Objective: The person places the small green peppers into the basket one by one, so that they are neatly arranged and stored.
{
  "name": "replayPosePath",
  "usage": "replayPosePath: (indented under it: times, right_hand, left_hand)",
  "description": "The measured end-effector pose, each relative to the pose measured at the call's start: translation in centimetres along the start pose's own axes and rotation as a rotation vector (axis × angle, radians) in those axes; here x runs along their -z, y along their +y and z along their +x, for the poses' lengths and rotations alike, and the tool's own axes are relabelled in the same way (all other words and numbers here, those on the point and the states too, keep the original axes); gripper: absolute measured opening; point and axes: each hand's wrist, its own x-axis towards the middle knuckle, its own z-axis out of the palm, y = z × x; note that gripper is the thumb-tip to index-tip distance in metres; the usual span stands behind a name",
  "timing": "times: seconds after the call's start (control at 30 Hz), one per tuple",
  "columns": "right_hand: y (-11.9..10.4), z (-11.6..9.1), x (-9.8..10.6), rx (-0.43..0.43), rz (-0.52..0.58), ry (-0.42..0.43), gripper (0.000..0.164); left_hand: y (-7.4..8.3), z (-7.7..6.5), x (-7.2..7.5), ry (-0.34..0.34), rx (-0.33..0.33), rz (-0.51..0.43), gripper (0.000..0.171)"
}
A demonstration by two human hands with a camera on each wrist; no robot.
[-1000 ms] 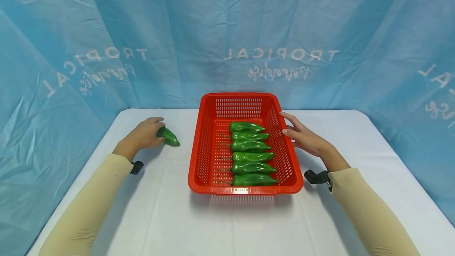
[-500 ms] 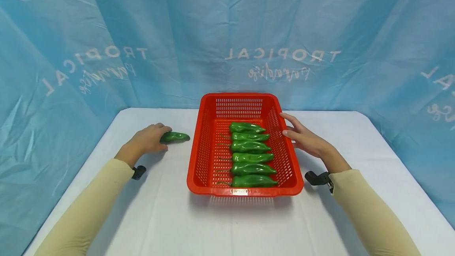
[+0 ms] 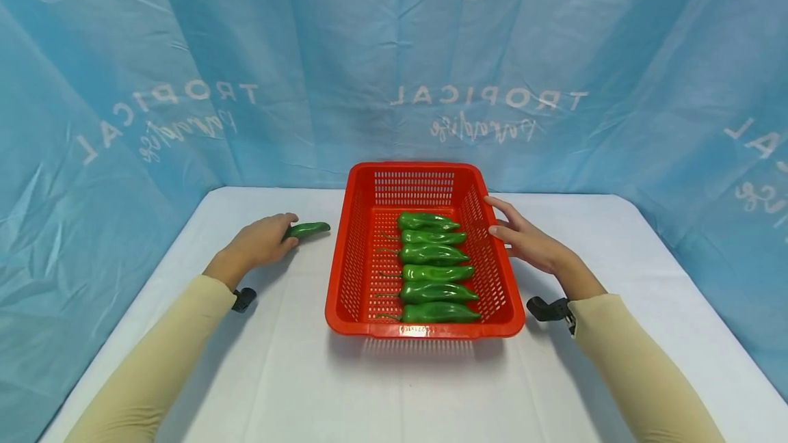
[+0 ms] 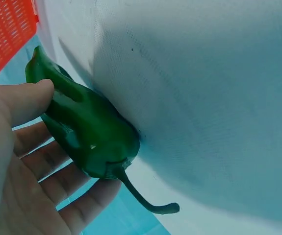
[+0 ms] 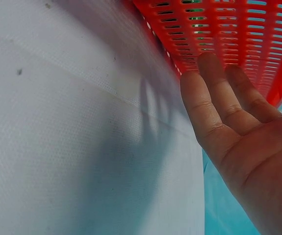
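My left hand (image 3: 261, 238) pinches a glossy green pepper (image 3: 310, 230) at the left of the table, with the thumb on one side and the fingers behind it. In the left wrist view the pepper's curved stem (image 4: 150, 203) sticks out past the fingers, close over the white cloth. My right hand (image 3: 532, 241) touches the right side of a red slotted basket (image 3: 425, 329). Its fingers lie fairly straight against the outer wall, with fingertips at the rim. Inside the basket, several green peppers (image 3: 434, 253) lie in a column, stems pointing left.
A white cloth (image 3: 394, 395) covers the table. Blue printed sheeting (image 3: 394, 53) hangs behind it and at both sides. The basket stands mid-table, a short way right of the held pepper.
My left hand has shifted slightly right, and the pepper in it has turned from slanting toward me to pointing right at the basket. The right hand and basket stay put.
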Motion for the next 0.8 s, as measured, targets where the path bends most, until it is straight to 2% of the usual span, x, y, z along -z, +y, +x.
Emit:
replayPosePath:
  times: [0.07,0.23,0.37,0.5,0.67,0.8]
  right_hand:
    - [-0.08,0.07,0.02,0.002,-0.004,0.001,0.072]
    - [-0.09,0.14,0.07,0.002,-0.01,0.003,0.073]
    - [0.01,0.07,0.03,0.0,-0.01,0.002,0.073]
    - [0.01,-0.04,0.01,-0.001,-0.008,0.003,0.073]
    - [-0.02,-0.15,0.07,0.002,-0.007,0.009,0.073]
    - [0.08,-0.01,-0.02,-0.001,0.001,0.002,0.073]
  left_hand:
    - [-0.04,-0.07,0.1,0.021,-0.005,-0.016,0.045]
    - [-0.15,-0.2,0.18,0.071,-0.069,-0.023,0.027]
    - [-0.32,-0.23,0.13,0.059,-0.11,-0.005,0.029]
    - [-0.24,-0.12,0.21,0.02,-0.104,-0.018,0.034]
    - [-0.01,0.12,0.26,-0.049,-0.059,-0.077,0.043]
    - [0.15,0.13,0.22,-0.072,-0.028,-0.095,0.046]
